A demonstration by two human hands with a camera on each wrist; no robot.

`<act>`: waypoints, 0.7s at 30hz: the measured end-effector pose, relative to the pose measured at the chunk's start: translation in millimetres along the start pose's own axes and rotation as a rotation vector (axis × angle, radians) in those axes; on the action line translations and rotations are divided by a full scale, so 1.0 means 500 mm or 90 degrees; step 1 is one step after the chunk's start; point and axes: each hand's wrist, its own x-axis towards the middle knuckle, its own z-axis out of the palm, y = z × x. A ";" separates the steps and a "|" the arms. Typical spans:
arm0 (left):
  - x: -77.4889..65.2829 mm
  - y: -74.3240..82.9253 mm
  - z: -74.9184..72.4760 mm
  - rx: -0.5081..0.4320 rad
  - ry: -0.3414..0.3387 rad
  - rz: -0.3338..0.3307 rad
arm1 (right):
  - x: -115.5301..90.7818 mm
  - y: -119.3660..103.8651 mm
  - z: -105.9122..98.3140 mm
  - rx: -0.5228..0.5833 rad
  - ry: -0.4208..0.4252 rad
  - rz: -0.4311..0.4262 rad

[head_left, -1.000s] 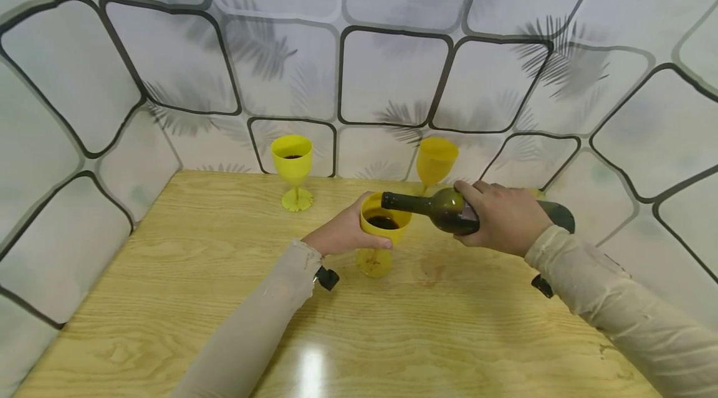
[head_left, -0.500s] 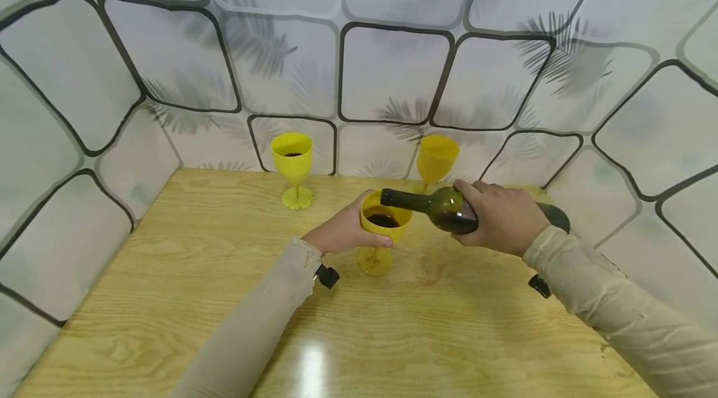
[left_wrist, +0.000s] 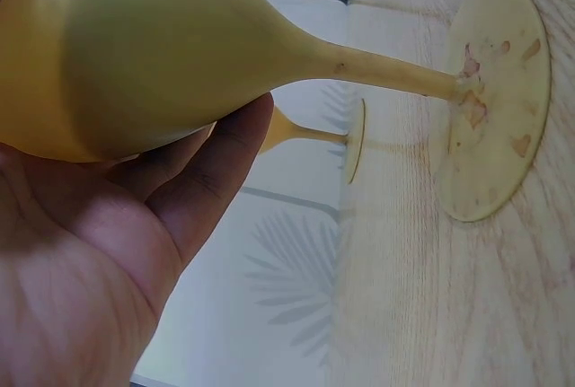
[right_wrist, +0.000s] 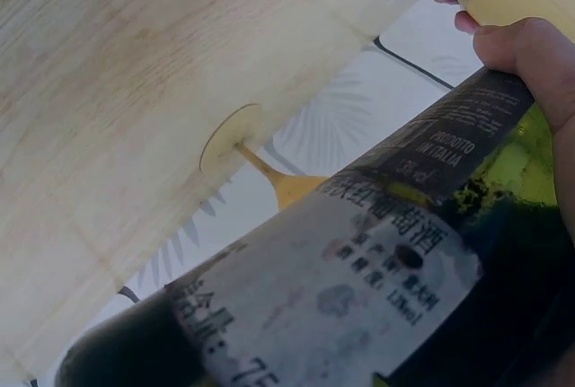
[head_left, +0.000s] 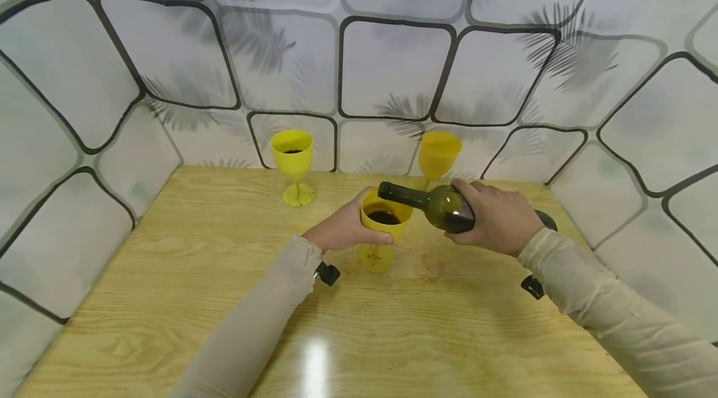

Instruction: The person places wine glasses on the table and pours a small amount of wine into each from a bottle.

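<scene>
My left hand [head_left: 344, 223] grips the bowl of a yellow goblet [head_left: 394, 231], thumb in front. Dark liquid [head_left: 384, 217] lies inside the goblet, and its foot [left_wrist: 499, 100], stained with reddish spots, appears to rest on the table. My right hand [head_left: 499, 214] holds a dark green wine bottle [head_left: 444, 206] round its body, tilted nearly on its side. The bottle's mouth is over the goblet's rim; no stream of liquid can be made out. A white label [right_wrist: 341, 288] with printed text shows in the right wrist view.
A second yellow goblet [head_left: 293, 158] with dark liquid stands at the back left. A third, more orange goblet [head_left: 439, 155] stands at the back right, partly behind the bottle; its contents are not visible. Patterned walls [head_left: 392, 68] border the wooden table [head_left: 196, 273].
The bottle's mouth has risen slightly, and its base has dropped and shifted left behind my right hand. My left hand and the goblet stay in place.
</scene>
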 end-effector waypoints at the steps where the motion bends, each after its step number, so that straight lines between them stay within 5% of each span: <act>1: 0.001 -0.001 0.000 0.000 0.000 0.002 | 0.000 0.000 0.003 0.001 0.002 0.002; 11: 0.005 -0.003 0.000 -0.017 -0.004 0.029 | -0.004 -0.003 0.032 0.045 0.045 0.024; 21: 0.002 -0.002 0.001 -0.011 -0.002 0.018 | -0.022 0.006 0.079 0.160 0.067 0.126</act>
